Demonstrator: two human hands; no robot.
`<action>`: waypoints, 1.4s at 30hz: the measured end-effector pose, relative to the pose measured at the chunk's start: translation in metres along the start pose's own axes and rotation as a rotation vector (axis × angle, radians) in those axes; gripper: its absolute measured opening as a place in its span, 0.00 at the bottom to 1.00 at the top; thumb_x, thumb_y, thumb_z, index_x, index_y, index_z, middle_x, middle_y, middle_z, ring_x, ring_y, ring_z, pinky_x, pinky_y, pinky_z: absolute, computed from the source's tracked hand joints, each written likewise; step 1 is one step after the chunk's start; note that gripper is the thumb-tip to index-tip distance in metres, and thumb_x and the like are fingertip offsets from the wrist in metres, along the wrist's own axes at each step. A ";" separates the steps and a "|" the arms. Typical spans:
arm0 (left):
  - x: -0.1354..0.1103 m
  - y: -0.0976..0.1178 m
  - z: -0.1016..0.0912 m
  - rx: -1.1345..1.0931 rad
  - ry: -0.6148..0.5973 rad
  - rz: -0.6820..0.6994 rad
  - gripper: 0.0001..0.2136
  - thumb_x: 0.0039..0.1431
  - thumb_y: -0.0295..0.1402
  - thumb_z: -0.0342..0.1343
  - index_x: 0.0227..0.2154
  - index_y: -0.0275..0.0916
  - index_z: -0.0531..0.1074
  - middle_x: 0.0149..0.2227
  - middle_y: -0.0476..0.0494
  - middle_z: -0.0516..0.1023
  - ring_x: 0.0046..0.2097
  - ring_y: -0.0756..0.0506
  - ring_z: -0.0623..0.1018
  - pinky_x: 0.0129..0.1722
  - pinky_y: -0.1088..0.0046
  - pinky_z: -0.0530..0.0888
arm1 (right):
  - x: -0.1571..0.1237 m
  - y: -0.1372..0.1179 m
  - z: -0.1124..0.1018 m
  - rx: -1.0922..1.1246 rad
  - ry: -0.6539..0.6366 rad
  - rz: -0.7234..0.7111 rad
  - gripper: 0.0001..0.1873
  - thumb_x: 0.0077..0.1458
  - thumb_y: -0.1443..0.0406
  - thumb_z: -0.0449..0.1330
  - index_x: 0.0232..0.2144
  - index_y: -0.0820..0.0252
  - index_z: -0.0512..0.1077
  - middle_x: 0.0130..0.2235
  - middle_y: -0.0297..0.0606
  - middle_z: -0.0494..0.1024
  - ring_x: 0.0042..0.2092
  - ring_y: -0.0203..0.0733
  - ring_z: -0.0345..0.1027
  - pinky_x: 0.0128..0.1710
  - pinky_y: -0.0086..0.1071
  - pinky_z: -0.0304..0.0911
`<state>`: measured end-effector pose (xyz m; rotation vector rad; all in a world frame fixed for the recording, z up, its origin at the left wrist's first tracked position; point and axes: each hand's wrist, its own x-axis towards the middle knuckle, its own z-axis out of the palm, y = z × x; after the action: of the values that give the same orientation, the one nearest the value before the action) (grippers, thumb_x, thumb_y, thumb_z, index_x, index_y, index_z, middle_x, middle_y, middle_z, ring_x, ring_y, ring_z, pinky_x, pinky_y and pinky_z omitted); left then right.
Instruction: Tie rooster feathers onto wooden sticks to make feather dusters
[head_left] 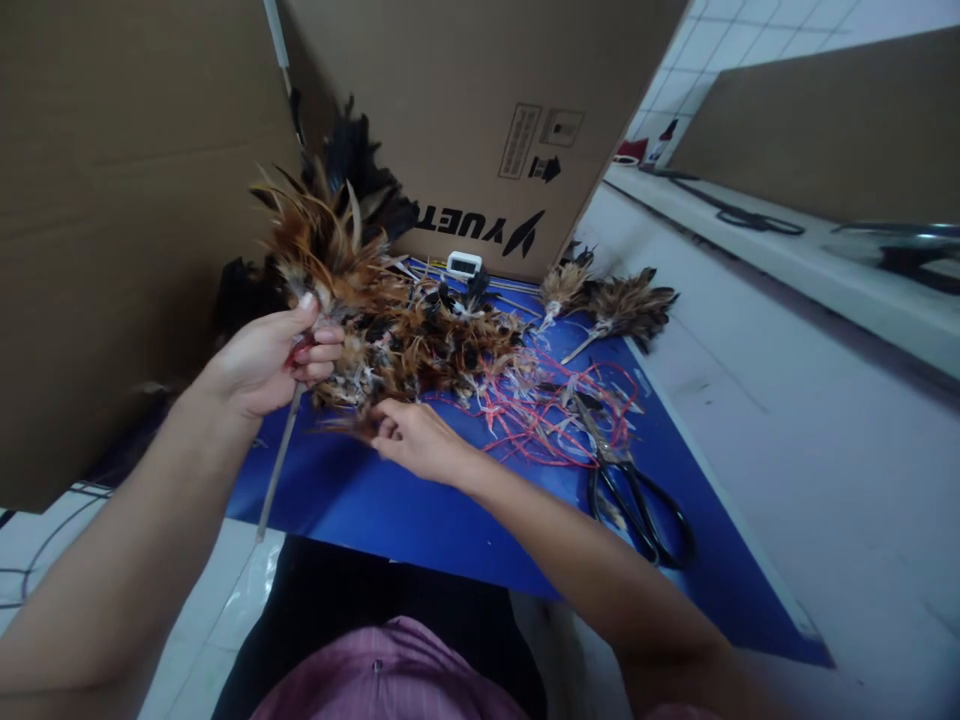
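- Blue table (pixel 420 525): surface exposed along near edge; scissors (pixel 615 460) laid at right.
- Feather wisp (pixel 349 427) pinched in right hand (pixel 409 437), beside feather pile (pixel 435 345).
- Duster (pixel 322 240) gripped by left hand (pixel 262 360) over table's left part; brown feathers flared, pale stick slanted below.
- Far side bounded by cardboard box (pixel 480 110).
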<state>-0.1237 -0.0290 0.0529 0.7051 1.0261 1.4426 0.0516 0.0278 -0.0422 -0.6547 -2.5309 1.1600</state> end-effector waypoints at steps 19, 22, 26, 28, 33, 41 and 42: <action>0.049 -0.087 0.048 0.122 -0.095 -0.161 0.16 0.50 0.42 0.63 0.23 0.33 0.68 0.19 0.52 0.62 0.17 0.58 0.55 0.14 0.84 0.50 | -0.014 -0.003 -0.075 0.607 0.545 0.103 0.07 0.44 0.64 0.62 0.27 0.63 0.72 0.23 0.31 0.72 0.24 0.30 0.62 0.23 0.26 0.60; 0.047 -0.086 0.052 0.128 -0.084 -0.153 0.18 0.48 0.44 0.64 0.24 0.33 0.68 0.21 0.51 0.63 0.18 0.58 0.56 0.14 0.84 0.49 | -0.008 0.005 -0.071 0.571 0.589 0.095 0.08 0.44 0.63 0.62 0.27 0.62 0.72 0.24 0.31 0.72 0.24 0.30 0.62 0.25 0.27 0.61; 0.045 -0.084 0.055 0.127 -0.101 -0.172 0.19 0.46 0.45 0.65 0.24 0.33 0.67 0.21 0.52 0.62 0.18 0.58 0.56 0.15 0.84 0.49 | -0.007 0.007 -0.069 0.594 0.633 0.121 0.09 0.44 0.62 0.63 0.27 0.62 0.71 0.24 0.31 0.72 0.23 0.30 0.62 0.24 0.26 0.61; 0.044 -0.085 0.055 0.120 -0.109 -0.173 0.19 0.46 0.45 0.65 0.23 0.33 0.66 0.21 0.52 0.62 0.18 0.58 0.56 0.15 0.84 0.49 | -0.007 0.008 -0.067 0.604 0.658 0.133 0.09 0.44 0.62 0.63 0.28 0.61 0.71 0.24 0.31 0.72 0.23 0.30 0.62 0.24 0.26 0.61; 0.043 -0.087 0.057 0.132 -0.116 -0.156 0.20 0.45 0.46 0.66 0.22 0.33 0.65 0.21 0.52 0.62 0.18 0.58 0.56 0.15 0.84 0.49 | -0.004 0.011 -0.059 0.636 0.736 0.102 0.08 0.45 0.62 0.63 0.28 0.61 0.70 0.25 0.30 0.72 0.23 0.30 0.63 0.25 0.26 0.62; 0.045 -0.088 0.061 0.165 -0.163 -0.150 0.22 0.43 0.48 0.66 0.21 0.34 0.64 0.20 0.54 0.59 0.18 0.59 0.54 0.16 0.83 0.47 | -0.003 0.019 -0.049 0.665 0.838 0.095 0.08 0.47 0.61 0.62 0.26 0.60 0.68 0.21 0.27 0.70 0.21 0.29 0.61 0.21 0.24 0.59; 0.046 -0.089 0.061 0.170 -0.172 -0.150 0.22 0.44 0.48 0.66 0.21 0.34 0.64 0.20 0.54 0.59 0.18 0.59 0.54 0.16 0.83 0.47 | -0.002 0.020 -0.048 0.662 0.852 0.096 0.08 0.47 0.61 0.62 0.26 0.60 0.68 0.21 0.27 0.70 0.21 0.29 0.61 0.21 0.24 0.58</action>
<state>-0.0366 0.0227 -0.0060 0.8415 1.0524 1.1545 0.0801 0.0691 -0.0269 -0.8424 -1.3303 1.2769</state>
